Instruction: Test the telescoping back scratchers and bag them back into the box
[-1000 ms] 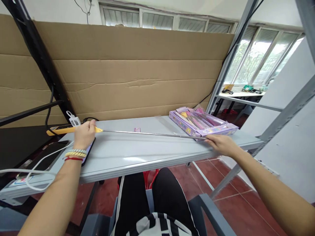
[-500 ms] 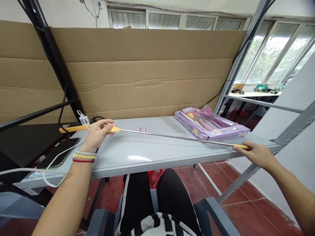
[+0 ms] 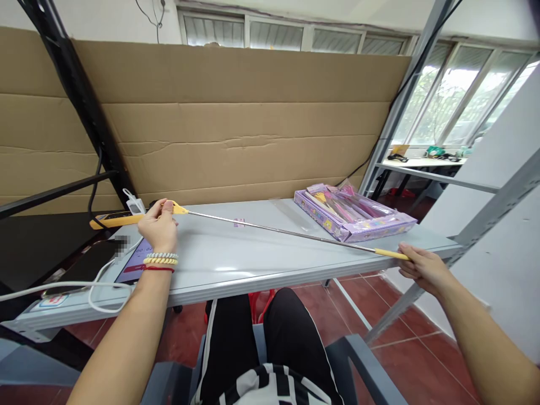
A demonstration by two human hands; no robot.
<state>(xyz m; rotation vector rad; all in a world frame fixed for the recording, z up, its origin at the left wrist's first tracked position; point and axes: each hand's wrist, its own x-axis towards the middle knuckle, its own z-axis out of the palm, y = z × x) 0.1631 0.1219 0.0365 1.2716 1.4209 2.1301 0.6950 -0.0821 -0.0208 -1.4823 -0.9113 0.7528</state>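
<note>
My left hand (image 3: 160,225) is closed in a pinch on the yellow piece at one end of a telescopic stick (image 3: 270,229). The thin metal shaft slants down to the right across the view, pulled out long. At the far end, my right hand (image 3: 426,267) grips the tip of the yellow handle (image 3: 391,253). My left fingers partly hide the yellow end piece, so its full shape cannot be made out. Behind the shaft, a purple patterned box (image 3: 371,228) holds several wrapped pink and purple sticks, with a yellow piece among them.
The grey table (image 3: 253,259) backs onto a cardboard sheet (image 3: 253,124). At its left lie a lit phone (image 3: 134,263), a dark device (image 3: 88,263), a white cable (image 3: 105,284) and a yellow-edged item (image 3: 120,219). A small pink label (image 3: 239,222) lies mid-table. Metal posts (image 3: 396,107) stand at the sides.
The right hand has shifted back to the handle's end, showing more yellow. The left wrist has turned and uncovered the lit phone. The camera view has moved slightly.
</note>
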